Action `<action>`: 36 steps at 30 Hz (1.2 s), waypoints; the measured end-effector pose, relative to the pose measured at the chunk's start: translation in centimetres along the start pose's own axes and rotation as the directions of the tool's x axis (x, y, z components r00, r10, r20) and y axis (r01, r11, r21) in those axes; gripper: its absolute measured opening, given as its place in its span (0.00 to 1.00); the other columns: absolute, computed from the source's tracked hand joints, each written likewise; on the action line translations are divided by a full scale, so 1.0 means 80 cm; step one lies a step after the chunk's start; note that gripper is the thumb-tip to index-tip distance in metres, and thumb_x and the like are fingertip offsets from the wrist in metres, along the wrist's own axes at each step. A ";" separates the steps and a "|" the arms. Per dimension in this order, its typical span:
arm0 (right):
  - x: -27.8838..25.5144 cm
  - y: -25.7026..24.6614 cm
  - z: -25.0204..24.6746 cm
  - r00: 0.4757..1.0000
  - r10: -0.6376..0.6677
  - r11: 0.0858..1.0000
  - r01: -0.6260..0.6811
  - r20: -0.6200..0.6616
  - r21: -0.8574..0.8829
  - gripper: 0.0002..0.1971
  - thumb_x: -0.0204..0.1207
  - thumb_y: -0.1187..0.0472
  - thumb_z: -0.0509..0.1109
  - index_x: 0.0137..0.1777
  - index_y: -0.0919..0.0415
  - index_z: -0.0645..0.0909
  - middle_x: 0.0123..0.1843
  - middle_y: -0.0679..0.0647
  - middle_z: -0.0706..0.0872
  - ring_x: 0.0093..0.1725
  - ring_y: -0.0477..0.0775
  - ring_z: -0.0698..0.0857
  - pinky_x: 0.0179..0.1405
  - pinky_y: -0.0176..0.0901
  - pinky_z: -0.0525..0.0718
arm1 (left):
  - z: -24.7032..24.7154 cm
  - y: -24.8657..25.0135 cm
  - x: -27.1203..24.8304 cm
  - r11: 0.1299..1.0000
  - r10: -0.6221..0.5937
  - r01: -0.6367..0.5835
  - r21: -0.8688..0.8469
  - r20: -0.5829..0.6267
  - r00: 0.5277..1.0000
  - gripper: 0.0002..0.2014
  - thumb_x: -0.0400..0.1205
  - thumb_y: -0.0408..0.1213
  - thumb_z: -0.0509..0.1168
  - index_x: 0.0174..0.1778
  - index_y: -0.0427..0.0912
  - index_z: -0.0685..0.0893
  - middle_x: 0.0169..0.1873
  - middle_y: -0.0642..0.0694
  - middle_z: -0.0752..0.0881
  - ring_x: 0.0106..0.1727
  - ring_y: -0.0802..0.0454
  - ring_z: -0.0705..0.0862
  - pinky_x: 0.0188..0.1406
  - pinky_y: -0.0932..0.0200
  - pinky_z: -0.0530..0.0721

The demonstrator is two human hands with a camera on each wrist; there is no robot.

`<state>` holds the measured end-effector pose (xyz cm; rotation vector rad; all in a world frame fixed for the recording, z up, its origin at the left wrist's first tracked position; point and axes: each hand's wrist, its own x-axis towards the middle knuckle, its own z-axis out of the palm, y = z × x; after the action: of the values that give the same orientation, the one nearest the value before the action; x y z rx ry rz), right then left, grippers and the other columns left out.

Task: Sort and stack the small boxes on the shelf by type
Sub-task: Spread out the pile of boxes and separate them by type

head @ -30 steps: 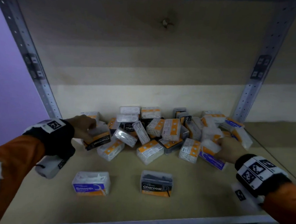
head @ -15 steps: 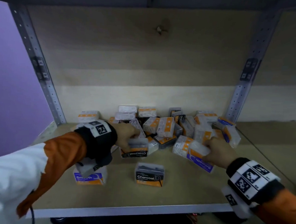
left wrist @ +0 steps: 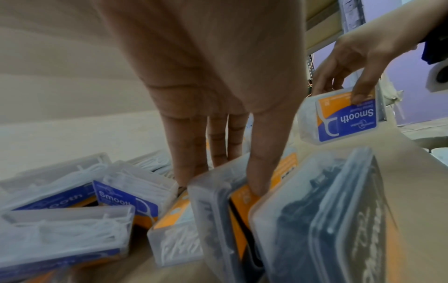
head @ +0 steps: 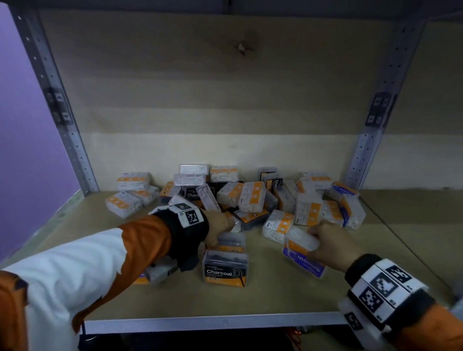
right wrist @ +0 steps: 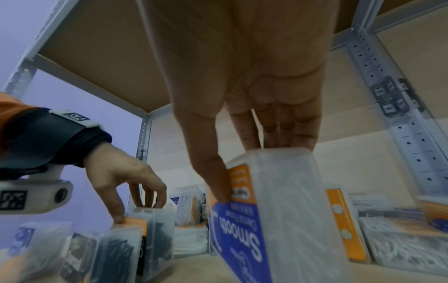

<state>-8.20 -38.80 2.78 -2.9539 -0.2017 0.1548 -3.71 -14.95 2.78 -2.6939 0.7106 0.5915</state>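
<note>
My left hand (head: pixel 221 233) pinches a dark Charcoal box (head: pixel 231 242) from above, thumb on its orange label, fingers behind. That box stands directly behind another Charcoal box (head: pixel 226 268) at the shelf front; whether they touch I cannot tell. In the left wrist view my thumb (left wrist: pixel 260 172) sits between the held box (left wrist: pixel 211 220) and the front box (left wrist: pixel 327 220). My right hand (head: pixel 313 242) grips a blue-and-orange Smooth box (head: pixel 302 257), tilted, just in front of the pile. The right wrist view shows the Smooth box (right wrist: pixel 266 220) close up.
A jumbled pile of small boxes (head: pixel 253 198) fills the back of the wooden shelf (head: pixel 272 294). A Smooth box (head: pixel 141 278) at the front left is mostly hidden by my left wrist. Metal uprights (head: pixel 65 127) stand at both sides.
My left hand carried a Charcoal box from the pile's left side over to behind the front Charcoal box. My right hand drew the Smooth box slightly forward out of the pile.
</note>
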 end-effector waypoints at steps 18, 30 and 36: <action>-0.005 -0.045 -0.006 0.993 -0.110 0.994 0.111 -0.050 0.013 0.19 0.74 0.57 0.71 0.64 0.60 0.80 0.63 0.58 0.79 0.60 0.56 0.81 0.41 0.35 0.68 | 0.019 -0.024 -0.011 0.999 -0.021 0.019 -0.042 -0.042 0.999 0.27 0.85 0.39 0.59 0.81 0.40 0.61 0.79 0.41 0.67 0.78 0.44 0.68 0.74 0.54 0.67; -0.013 -0.163 0.002 0.920 -0.359 0.908 0.383 -0.159 0.167 0.21 0.74 0.55 0.71 0.67 0.56 0.78 0.63 0.56 0.81 0.61 0.56 0.80 0.49 0.39 0.74 | 0.075 -0.094 -0.112 0.970 -0.158 0.162 -0.182 0.037 0.987 0.33 0.81 0.54 0.62 0.79 0.42 0.65 0.78 0.45 0.68 0.76 0.49 0.69 0.73 0.59 0.67; -0.001 -0.218 0.040 0.913 -0.395 0.908 0.405 -0.103 0.108 0.19 0.79 0.56 0.65 0.66 0.63 0.77 0.67 0.58 0.80 0.65 0.56 0.80 0.59 0.42 0.77 | 0.105 -0.115 -0.139 0.946 -0.248 0.255 -0.200 0.062 0.967 0.32 0.80 0.47 0.67 0.79 0.43 0.65 0.76 0.46 0.70 0.75 0.48 0.70 0.69 0.61 0.68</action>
<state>-10.80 -21.29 2.82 -2.7130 -0.7491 -0.0063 -10.35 0.33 2.09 -2.8919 0.3004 0.6779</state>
